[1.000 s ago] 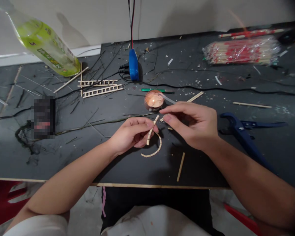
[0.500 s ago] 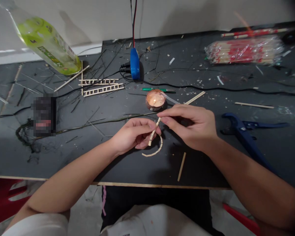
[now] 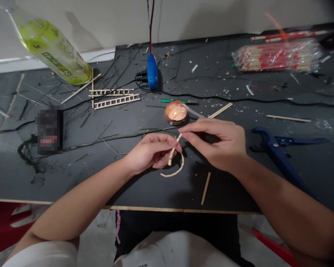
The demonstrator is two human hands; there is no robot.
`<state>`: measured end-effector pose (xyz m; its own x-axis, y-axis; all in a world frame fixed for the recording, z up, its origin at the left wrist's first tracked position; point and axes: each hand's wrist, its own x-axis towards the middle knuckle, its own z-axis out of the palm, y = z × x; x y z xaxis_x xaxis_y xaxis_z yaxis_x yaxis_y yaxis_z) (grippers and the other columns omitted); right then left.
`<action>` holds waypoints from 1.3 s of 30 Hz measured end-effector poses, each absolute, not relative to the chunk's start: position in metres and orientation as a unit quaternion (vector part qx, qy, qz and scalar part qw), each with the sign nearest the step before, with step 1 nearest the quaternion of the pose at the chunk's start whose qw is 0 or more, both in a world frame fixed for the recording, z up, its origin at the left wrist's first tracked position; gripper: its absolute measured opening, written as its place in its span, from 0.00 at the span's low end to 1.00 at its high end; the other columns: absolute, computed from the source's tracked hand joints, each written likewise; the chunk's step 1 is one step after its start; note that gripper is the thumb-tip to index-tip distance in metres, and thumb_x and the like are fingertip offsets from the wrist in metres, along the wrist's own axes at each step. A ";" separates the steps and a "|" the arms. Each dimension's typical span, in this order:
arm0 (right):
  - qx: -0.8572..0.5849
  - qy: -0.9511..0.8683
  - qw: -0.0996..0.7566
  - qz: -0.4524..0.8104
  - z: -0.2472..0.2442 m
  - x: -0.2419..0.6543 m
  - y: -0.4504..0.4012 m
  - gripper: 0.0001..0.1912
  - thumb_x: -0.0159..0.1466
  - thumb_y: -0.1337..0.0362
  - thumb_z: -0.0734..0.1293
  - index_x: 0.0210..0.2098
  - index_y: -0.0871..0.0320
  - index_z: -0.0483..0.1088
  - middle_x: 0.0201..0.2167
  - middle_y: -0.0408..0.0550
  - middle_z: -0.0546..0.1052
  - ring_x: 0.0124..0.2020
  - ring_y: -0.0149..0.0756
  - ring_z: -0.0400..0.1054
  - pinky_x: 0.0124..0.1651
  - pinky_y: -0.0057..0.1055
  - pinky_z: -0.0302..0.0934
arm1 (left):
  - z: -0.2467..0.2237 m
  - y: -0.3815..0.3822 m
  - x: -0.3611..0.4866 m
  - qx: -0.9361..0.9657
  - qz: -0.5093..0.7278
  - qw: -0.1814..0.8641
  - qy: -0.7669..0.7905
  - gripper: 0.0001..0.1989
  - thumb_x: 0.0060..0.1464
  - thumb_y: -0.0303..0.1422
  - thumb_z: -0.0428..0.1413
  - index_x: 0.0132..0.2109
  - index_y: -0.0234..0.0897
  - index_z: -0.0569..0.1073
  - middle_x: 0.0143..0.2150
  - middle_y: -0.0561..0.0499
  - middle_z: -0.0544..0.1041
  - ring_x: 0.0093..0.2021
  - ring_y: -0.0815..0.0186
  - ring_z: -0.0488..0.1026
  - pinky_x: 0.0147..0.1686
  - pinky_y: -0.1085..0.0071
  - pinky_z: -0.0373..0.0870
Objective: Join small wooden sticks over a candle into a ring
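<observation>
A curved strip of short wooden stick pieces [image 3: 174, 173] hangs in a hook shape below my fingers, its straighter end slanting up between both hands. My left hand [image 3: 153, 152] is closed, pinching that strip between thumb and fingers. At the strip's upper end, my right hand [image 3: 217, 139] pinches the tip with thumb and forefinger. Just beyond my hands stands a small round bowl [image 3: 169, 118] with a bright glowing spot inside and a pale strip on its rim. A loose wooden stick [image 3: 206, 188] lies in front of my right hand.
Two ladder-like stick frames [image 3: 117, 101] lie left of a blue power hub [image 3: 153, 72]. A green-labelled bottle [image 3: 55, 52] stands back left. Blue cutters [image 3: 278, 155] lie right, bagged chopsticks [image 3: 278, 57] behind. Black cables [image 3: 239, 99] cross the table.
Almost nothing differs. My right hand has shifted very slightly to the right; both hands keep their pinch on the strip.
</observation>
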<state>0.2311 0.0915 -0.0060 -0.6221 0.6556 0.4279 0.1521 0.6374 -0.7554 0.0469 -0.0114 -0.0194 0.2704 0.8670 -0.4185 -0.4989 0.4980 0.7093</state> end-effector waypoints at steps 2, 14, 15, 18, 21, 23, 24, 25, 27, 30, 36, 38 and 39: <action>-0.243 -0.831 0.360 0.348 -0.006 0.231 0.091 0.06 0.65 0.66 0.72 0.38 0.49 0.82 0.30 0.41 0.82 0.26 0.30 0.73 0.30 0.30 0.65 | -0.019 -0.011 0.047 0.227 0.448 0.764 0.406 0.12 0.61 0.38 0.62 0.38 0.31 0.79 0.24 0.54 0.69 0.16 0.77 0.57 0.15 0.78 0.48; -0.245 -0.831 0.362 0.343 -0.006 0.231 0.091 0.06 0.65 0.65 0.72 0.38 0.48 0.82 0.29 0.40 0.82 0.25 0.30 0.72 0.29 0.30 0.65 | -0.018 -0.011 0.046 0.230 0.446 0.763 0.407 0.13 0.60 0.39 0.63 0.38 0.31 0.79 0.23 0.54 0.68 0.16 0.77 0.56 0.15 0.78 0.47; -0.245 -0.832 0.362 0.341 -0.006 0.230 0.091 0.05 0.65 0.65 0.72 0.38 0.48 0.82 0.29 0.40 0.82 0.25 0.31 0.72 0.29 0.30 0.65 | -0.018 -0.011 0.046 0.230 0.445 0.763 0.408 0.13 0.60 0.39 0.63 0.38 0.31 0.79 0.24 0.54 0.68 0.16 0.77 0.56 0.15 0.78 0.47; -0.244 -0.832 0.362 0.343 -0.006 0.230 0.091 0.06 0.65 0.66 0.72 0.37 0.49 0.82 0.29 0.41 0.82 0.26 0.31 0.73 0.29 0.30 0.65 | -0.018 -0.011 0.046 0.227 0.446 0.765 0.406 0.12 0.60 0.38 0.62 0.38 0.31 0.79 0.24 0.54 0.68 0.16 0.77 0.56 0.15 0.78 0.47; -0.238 -0.831 0.364 0.348 -0.005 0.230 0.091 0.06 0.65 0.67 0.72 0.38 0.49 0.82 0.29 0.40 0.82 0.26 0.31 0.73 0.29 0.30 0.65 | -0.018 -0.011 0.047 0.224 0.449 0.766 0.401 0.12 0.61 0.37 0.62 0.38 0.31 0.80 0.24 0.54 0.68 0.16 0.77 0.56 0.16 0.78 0.48; -0.237 -0.831 0.362 0.350 -0.005 0.230 0.091 0.06 0.65 0.67 0.72 0.38 0.48 0.82 0.30 0.40 0.82 0.26 0.31 0.73 0.30 0.31 0.66 | -0.019 -0.011 0.047 0.228 0.449 0.767 0.398 0.11 0.62 0.37 0.62 0.38 0.31 0.80 0.24 0.54 0.68 0.16 0.77 0.57 0.16 0.78 0.49; -0.238 -0.831 0.360 0.351 -0.005 0.230 0.091 0.07 0.65 0.67 0.72 0.38 0.48 0.82 0.30 0.40 0.82 0.26 0.31 0.74 0.30 0.31 0.66 | -0.019 -0.011 0.047 0.230 0.448 0.767 0.397 0.11 0.62 0.37 0.61 0.39 0.31 0.80 0.24 0.54 0.68 0.17 0.77 0.57 0.16 0.78 0.49; -0.238 -0.831 0.358 0.352 -0.005 0.230 0.091 0.07 0.65 0.67 0.72 0.38 0.48 0.82 0.30 0.40 0.82 0.26 0.31 0.74 0.29 0.31 0.66 | -0.019 -0.011 0.047 0.233 0.447 0.767 0.396 0.11 0.63 0.37 0.61 0.39 0.31 0.80 0.24 0.54 0.68 0.17 0.77 0.57 0.16 0.78 0.49; -0.238 -0.831 0.357 0.355 -0.005 0.230 0.090 0.07 0.65 0.67 0.72 0.38 0.48 0.81 0.30 0.40 0.82 0.26 0.31 0.73 0.28 0.32 0.65 | -0.019 -0.011 0.046 0.236 0.447 0.768 0.394 0.11 0.63 0.37 0.61 0.39 0.31 0.80 0.24 0.54 0.68 0.17 0.77 0.58 0.16 0.78 0.49; -0.240 -0.829 0.355 0.358 -0.005 0.231 0.089 0.07 0.65 0.68 0.73 0.39 0.48 0.82 0.31 0.41 0.82 0.25 0.31 0.72 0.27 0.31 0.64 | -0.020 -0.012 0.046 0.236 0.450 0.768 0.389 0.11 0.64 0.36 0.61 0.39 0.31 0.80 0.24 0.54 0.68 0.17 0.77 0.59 0.16 0.78 0.49; -0.337 -0.769 0.357 0.409 -0.001 0.235 0.090 0.07 0.65 0.63 0.74 0.41 0.53 0.83 0.27 0.43 0.80 0.22 0.29 0.67 0.24 0.28 0.60 | -0.021 -0.013 0.049 0.261 0.498 0.714 0.418 0.12 0.64 0.39 0.61 0.41 0.32 0.80 0.24 0.55 0.69 0.18 0.76 0.61 0.16 0.79 0.53; -0.353 -0.753 0.308 0.461 0.000 0.235 0.091 0.07 0.64 0.59 0.74 0.38 0.55 0.83 0.27 0.45 0.81 0.23 0.28 0.67 0.24 0.28 0.59 | -0.022 -0.013 0.050 0.278 0.519 0.684 0.431 0.13 0.65 0.40 0.61 0.41 0.32 0.80 0.24 0.55 0.70 0.18 0.76 0.63 0.16 0.80 0.55; -0.353 -0.749 0.281 0.486 0.000 0.234 0.091 0.08 0.63 0.58 0.74 0.38 0.55 0.83 0.27 0.45 0.81 0.23 0.29 0.68 0.24 0.28 0.60 | -0.022 -0.013 0.050 0.284 0.526 0.674 0.434 0.13 0.65 0.40 0.61 0.41 0.32 0.80 0.24 0.54 0.71 0.18 0.75 0.64 0.15 0.80 0.56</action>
